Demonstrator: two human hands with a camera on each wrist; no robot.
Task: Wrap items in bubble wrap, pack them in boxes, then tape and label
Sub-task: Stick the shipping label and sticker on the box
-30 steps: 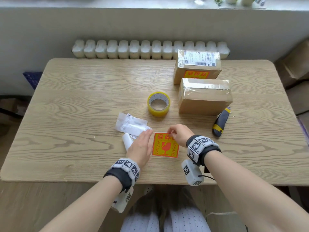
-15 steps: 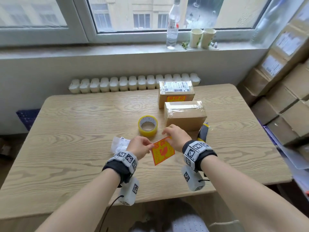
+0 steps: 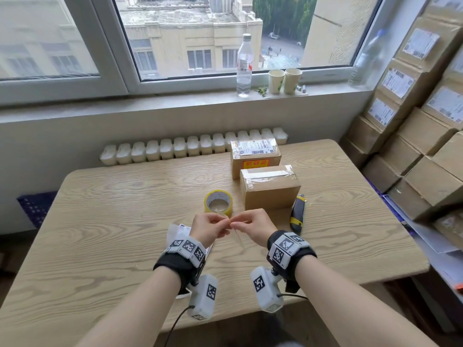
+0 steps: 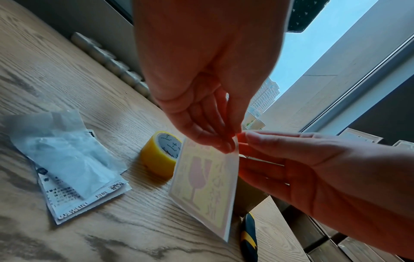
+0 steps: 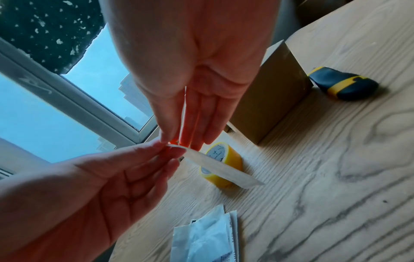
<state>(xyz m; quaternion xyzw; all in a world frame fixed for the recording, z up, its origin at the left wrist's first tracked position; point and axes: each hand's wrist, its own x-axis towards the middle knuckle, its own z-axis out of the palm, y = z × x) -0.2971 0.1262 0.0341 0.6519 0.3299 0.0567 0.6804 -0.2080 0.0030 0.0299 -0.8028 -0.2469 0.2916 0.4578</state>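
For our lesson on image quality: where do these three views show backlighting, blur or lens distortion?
Left wrist view: window light shines through the fragile sticker, washing its print pale; both hands glow reddish at the fingertips. Right wrist view: the left hand and right hand are softly blurred against bright sky. Head view: the table edges and window frame bow from the wide lens.

A light wood-grain counter (image 3: 105,216) with rounded corners stands against a pale grey wall (image 3: 62,146) under a wide white-framed window (image 3: 110,53), daylight coming through it from beige buildings outside. A white ribbed radiator (image 3: 175,147) sits just behind the counter's far edge. A grey windowsill (image 3: 100,102) runs along the wall.
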